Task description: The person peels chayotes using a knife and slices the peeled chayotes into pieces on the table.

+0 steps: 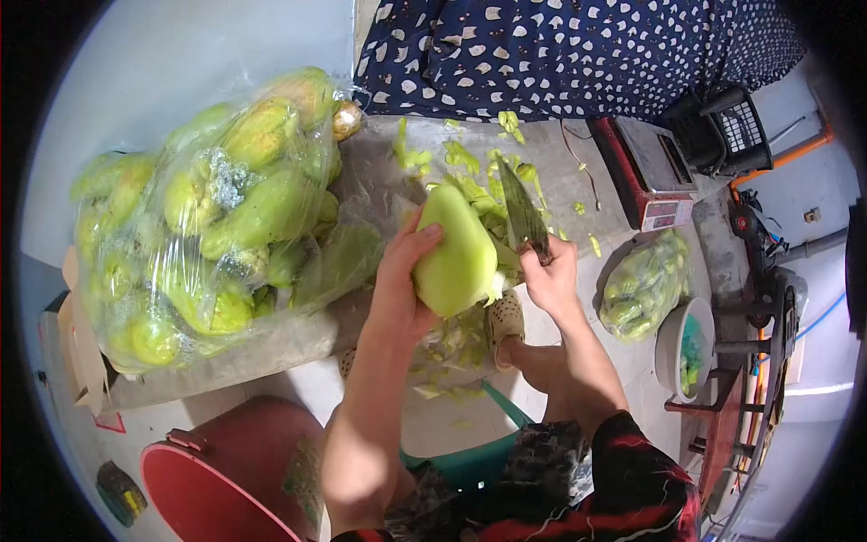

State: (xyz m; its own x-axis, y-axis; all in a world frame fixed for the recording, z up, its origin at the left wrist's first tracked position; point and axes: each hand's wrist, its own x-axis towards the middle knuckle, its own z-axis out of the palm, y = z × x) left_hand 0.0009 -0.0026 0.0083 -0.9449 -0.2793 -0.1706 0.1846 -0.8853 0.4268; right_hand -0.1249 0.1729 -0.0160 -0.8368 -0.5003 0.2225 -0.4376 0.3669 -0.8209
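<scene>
1. Setting: concrete ledge [361,161] strewn with green peelings [462,159]; navy patterned cloth [560,56] hangs along its far side, tiled floor below.
2. Your left hand [404,271] grasps a large pale-green fruit [456,255], thumb over the near face, fingers mostly hidden behind it. You hold it raised in front of you, between ledge and lap.
3. Your right hand [551,273] is closed round the handle of a knife [520,206]. Blade points up and away from you, just beside the fruit; a narrow gap shows between them.
4. Step in hand, judged from the smooth face and the scraps: peeling, apparently well along. A pale ragged bit hangs at the fruit's lower end; the far side is hidden.
5. Next move, in my judgement, calls for you to turn the fruit to any remaining skin and lay the edge shallow, left fingers out of the blade's path.
6. Nearby, to your left: a big clear plastic bag [190,262] of similar fruits, skins on.
7. Farther out: red weighing scale [643,176] on the ledge, filled bag [643,287] and white basin [666,350] to your right, red tub [203,452] at lower left.
</scene>
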